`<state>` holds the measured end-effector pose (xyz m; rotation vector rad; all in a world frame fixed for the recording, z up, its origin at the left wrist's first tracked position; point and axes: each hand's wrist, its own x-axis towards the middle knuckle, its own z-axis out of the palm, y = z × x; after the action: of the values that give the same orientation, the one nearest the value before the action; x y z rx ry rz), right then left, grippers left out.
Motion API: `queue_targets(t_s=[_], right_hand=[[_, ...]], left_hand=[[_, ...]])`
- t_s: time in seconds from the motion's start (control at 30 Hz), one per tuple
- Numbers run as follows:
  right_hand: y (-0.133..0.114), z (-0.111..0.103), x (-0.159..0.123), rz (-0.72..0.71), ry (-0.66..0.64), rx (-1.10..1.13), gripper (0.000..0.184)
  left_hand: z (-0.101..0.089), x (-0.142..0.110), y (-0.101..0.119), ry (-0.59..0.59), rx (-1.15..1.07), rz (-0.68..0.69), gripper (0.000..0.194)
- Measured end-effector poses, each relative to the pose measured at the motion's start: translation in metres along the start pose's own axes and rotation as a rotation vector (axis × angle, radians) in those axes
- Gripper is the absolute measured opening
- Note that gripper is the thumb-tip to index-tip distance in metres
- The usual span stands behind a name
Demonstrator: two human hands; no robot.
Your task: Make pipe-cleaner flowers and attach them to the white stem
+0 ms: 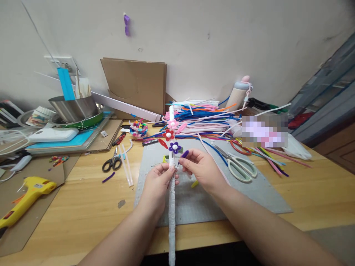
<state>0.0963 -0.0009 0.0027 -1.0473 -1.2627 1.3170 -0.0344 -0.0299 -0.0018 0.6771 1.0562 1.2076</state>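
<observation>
My left hand (161,180) is closed around a long white wrapped stick (172,214), held upright with its lower end toward me. Pink, red and purple fuzzy flowers with pale centres are fixed up its upper part; the purple flower (175,147) is lowest. Beside the flowers stick out a red leaf (163,143) and a pink leaf (182,128). Between its thumb and fingers, my right hand (198,166) pinches a small purple pipe-cleaner piece (184,154) just right of the stick. A thin dark wire runs from it toward my left fingertips.
A grey cutting mat (199,207) lies under my hands. Green-handled scissors (241,166) rest on its right, black-handled scissors (112,162) to the left. Pipe cleaners (205,118) pile up behind. A yellow glue gun (30,195) lies far left; a bottle (237,94) stands at back.
</observation>
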Motion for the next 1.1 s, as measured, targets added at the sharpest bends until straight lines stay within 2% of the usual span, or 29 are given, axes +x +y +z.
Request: queue_targets(t_s=[0.17, 0.27, 0.4, 0.5, 0.57, 0.83, 1.1], right_hand=[[0.001, 0.002, 0.000, -0.051, 0.077, -0.013, 0.022], [0.005, 0.002, 0.002, -0.063, 0.081, -0.005, 0.021], [0.010, 0.000, 0.004, -0.047, -0.019, -0.002, 0.021], [0.010, -0.002, 0.004, 0.034, -0.162, -0.003, 0.025], [0.008, -0.003, 0.003, 0.099, -0.210, -0.007, 0.023], [0.005, -0.011, 0.004, 0.153, -0.285, 0.021, 0.021], [0.014, -0.006, 0.005, 0.057, -0.235, -0.010, 0.021]], left_hand=[[0.002, -0.001, -0.001, -0.011, -0.001, 0.011, 0.020], [0.002, 0.000, -0.003, -0.027, -0.004, 0.007, 0.019], [0.000, 0.001, -0.005, -0.014, -0.001, 0.003, 0.019], [-0.001, 0.001, -0.005, -0.014, 0.004, 0.010, 0.021], [-0.001, 0.000, -0.004, -0.016, -0.007, 0.009, 0.021], [0.000, 0.000, -0.002, -0.003, -0.034, -0.007, 0.020], [-0.001, -0.001, -0.003, -0.013, -0.071, -0.017, 0.017]])
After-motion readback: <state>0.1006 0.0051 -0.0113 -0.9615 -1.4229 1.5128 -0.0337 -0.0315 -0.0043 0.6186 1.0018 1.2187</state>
